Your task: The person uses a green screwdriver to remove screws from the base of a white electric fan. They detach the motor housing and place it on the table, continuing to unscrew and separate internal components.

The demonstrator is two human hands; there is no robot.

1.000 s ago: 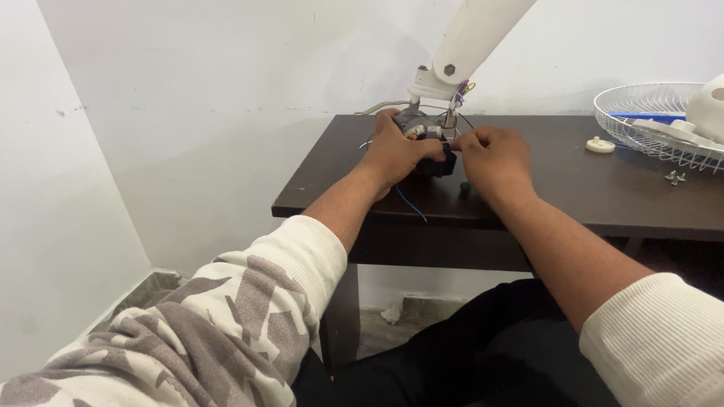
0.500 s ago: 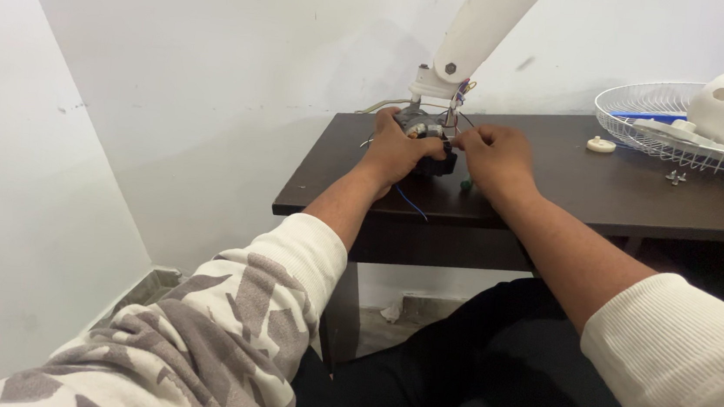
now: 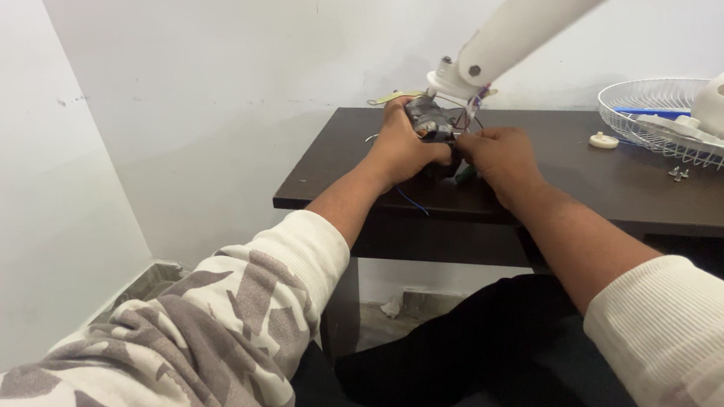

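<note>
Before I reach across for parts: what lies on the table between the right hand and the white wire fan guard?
In the head view, only a small white round knob lies between the right hand and the fan guard; otherwise bare dark table.

Both your arms reach forward and a little inward, so that your hands meet close together ahead of you. Your sleeves are pushed back to about mid-forearm, leaving the forearms and wrists bare. Your left hand [image 3: 403, 149] lies palm down with the back of the hand toward you, its fingers curled forward and closed in a grip. Your right hand [image 3: 500, 157] sits just beside it, nearly touching, knuckles raised and fingers bent inward toward the left hand; its fingertips are hidden from view. Both wrists are fairly straight, and your elbows are bent low near your lap.
</note>
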